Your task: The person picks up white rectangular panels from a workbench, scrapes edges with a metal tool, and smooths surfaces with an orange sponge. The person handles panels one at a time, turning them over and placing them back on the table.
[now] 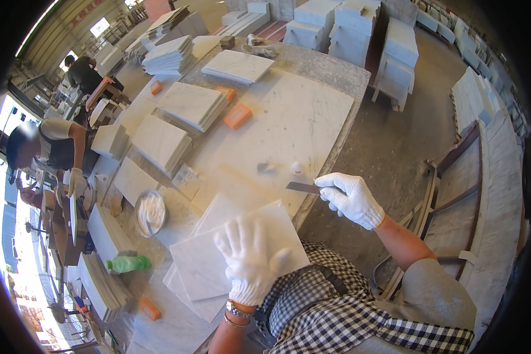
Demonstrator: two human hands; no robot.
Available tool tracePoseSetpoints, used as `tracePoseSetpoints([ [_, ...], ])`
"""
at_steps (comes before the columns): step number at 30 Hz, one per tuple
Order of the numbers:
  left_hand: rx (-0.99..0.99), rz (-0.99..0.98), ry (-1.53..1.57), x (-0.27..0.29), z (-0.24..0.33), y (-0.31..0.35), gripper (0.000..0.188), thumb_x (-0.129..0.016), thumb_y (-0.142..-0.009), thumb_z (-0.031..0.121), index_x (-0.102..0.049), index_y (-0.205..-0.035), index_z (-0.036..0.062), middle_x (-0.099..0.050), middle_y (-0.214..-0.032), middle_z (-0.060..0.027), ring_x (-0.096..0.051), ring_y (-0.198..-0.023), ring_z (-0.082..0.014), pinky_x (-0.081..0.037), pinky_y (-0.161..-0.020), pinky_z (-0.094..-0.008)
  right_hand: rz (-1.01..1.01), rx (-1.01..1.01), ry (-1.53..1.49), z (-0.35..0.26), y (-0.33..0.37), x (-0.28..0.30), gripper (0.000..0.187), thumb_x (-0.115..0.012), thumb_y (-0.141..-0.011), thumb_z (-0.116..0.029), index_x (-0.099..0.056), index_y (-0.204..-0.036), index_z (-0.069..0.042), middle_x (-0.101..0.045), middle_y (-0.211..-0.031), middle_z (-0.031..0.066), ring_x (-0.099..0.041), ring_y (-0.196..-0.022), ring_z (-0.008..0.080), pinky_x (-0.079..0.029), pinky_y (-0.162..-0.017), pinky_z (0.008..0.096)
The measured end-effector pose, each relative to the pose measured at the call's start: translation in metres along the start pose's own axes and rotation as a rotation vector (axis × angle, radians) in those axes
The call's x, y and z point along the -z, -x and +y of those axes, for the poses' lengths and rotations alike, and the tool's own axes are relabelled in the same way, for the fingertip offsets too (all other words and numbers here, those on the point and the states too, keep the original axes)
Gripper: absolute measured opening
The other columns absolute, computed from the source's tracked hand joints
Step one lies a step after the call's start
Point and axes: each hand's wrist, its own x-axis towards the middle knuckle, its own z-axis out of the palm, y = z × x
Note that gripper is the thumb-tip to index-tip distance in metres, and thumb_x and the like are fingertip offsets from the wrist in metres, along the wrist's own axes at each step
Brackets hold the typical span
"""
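Note:
My left hand (246, 259), in a white knit glove, lies with fingers spread on a white marble tile (284, 233). The tile rests askew on other tiles (219, 207), close to my apron. Above the table's right edge, my right hand (351, 200), also gloved, grips a flat, dark metal scraper (302, 187). Its blade points left, apart from the tile; the handle end is hidden in my fingers. Beyond the tile's left corner stands a round metal bowl (150, 213) of white paste, with a tool leaning in it.
Stacks of marble tiles (162, 144) line the table's left side, with orange blocks (238, 117) among them. A green bottle (128, 264) lies at the left. A co-worker (59, 144) in gloves stands across on the left. Metal racks (454, 200) stand on the right.

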Motion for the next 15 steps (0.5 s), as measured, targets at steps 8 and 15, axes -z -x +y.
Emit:
tracePoseSetpoints([
  [8,-0.023,-0.04,0.066,-0.001,0.012,-0.049,0.082,-0.06,-0.094,0.062,-0.047,-0.155,0.0082,-0.03,-0.162,-0.0335,-0.023,-0.15,-0.0558,-0.008,-0.121,-0.0701,0.011,-0.143,-0.108,0.004,0.007,0.007,0.026,-0.065,-0.098,-0.012,-0.072,-0.121,-0.003,-0.074,-0.09,0.0062,-0.064,-0.064,0.0073,-0.053,-0.052,0.025],
  [15,0.036,-0.1,-0.033,-0.011,0.03,-0.037,0.094,-0.057,-0.094,0.067,-0.04,-0.156,-0.0023,-0.03,-0.162,-0.035,-0.023,-0.152,-0.0528,-0.006,-0.122,-0.0691,0.055,-0.247,-0.187,0.015,0.012,0.019,0.025,-0.065,-0.099,-0.013,-0.071,-0.122,-0.003,-0.073,-0.091,0.0059,-0.066,-0.067,0.0081,-0.054,-0.052,0.0237],
])
